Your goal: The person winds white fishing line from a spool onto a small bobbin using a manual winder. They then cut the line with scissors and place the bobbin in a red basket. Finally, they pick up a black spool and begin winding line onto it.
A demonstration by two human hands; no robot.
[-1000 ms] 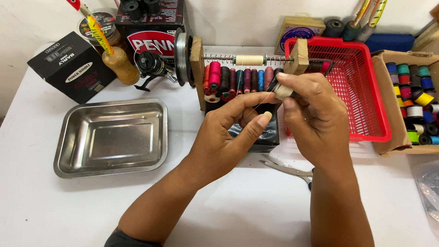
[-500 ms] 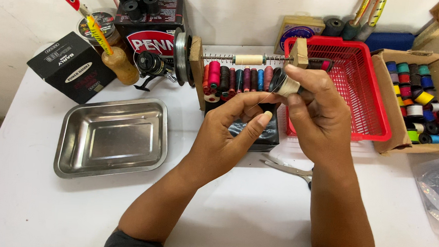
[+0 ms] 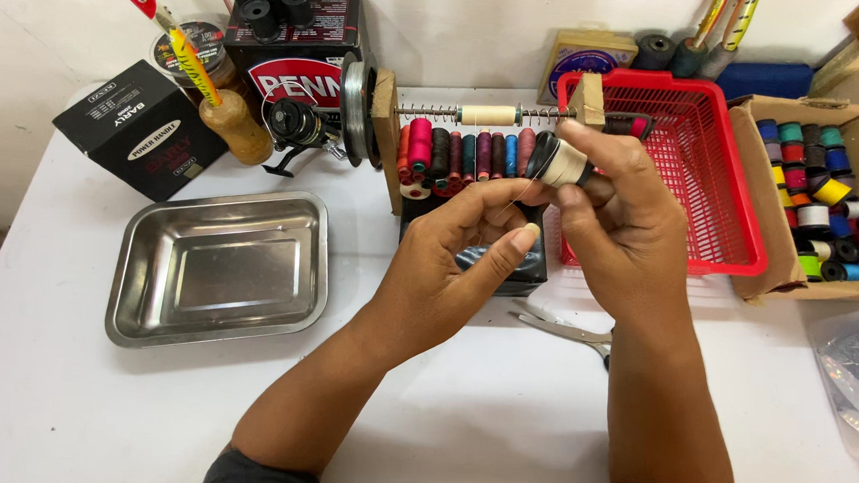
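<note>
My right hand (image 3: 621,227) holds a small spool of cream thread (image 3: 563,163) with black ends, raised in front of the wooden spooling jig (image 3: 388,132). My left hand (image 3: 453,262) sits just below and left of it, thumb and fingers pinched on the fine thread end that runs up to the spool. The jig's metal rod carries a cream bobbin (image 3: 488,115), with a row of coloured thread spools (image 3: 458,155) beneath it.
A steel tray (image 3: 218,265) lies at the left. A red basket (image 3: 692,177) and a cardboard box of coloured spools (image 3: 824,198) stand at the right. Scissors (image 3: 567,332) lie under my right wrist. Black boxes (image 3: 141,138) and a fishing reel (image 3: 298,127) sit at the back.
My right hand has lifted the cream spool slightly up and right, turning it. My left hand has stayed put, pinching the thread end.
</note>
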